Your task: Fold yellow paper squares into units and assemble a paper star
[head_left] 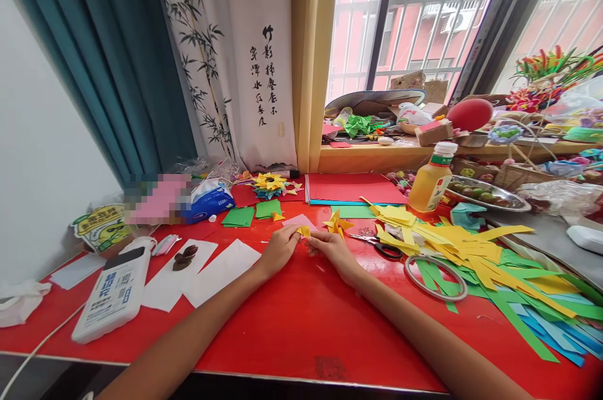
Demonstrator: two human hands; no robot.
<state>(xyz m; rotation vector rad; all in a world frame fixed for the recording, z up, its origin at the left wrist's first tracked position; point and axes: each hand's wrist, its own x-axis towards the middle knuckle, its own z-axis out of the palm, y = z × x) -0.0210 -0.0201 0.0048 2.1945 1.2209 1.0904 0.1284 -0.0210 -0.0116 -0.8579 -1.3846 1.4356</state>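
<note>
Over the middle of the red table point(282, 331), my left hand point(281, 250) and my right hand point(335, 252) meet at a small folded piece of yellow paper point(304, 232). The fingers of both hands are closed on it, pinching from either side. Just behind my right hand sits a larger yellow folded-paper piece point(338, 222) with pointed tips. A pink paper sheet point(300, 221) lies behind my hands, and a small yellow folded piece point(277, 216) rests near the green paper squares point(239, 216).
Scissors point(387, 250), a tape roll point(464, 287) and yellow paper strips point(471, 246) lie to the right, near a juice bottle point(432, 180). White sheets point(221, 271) and a white power bank point(113, 293) are on the left. Finished paper stars point(271, 183) stand at the back.
</note>
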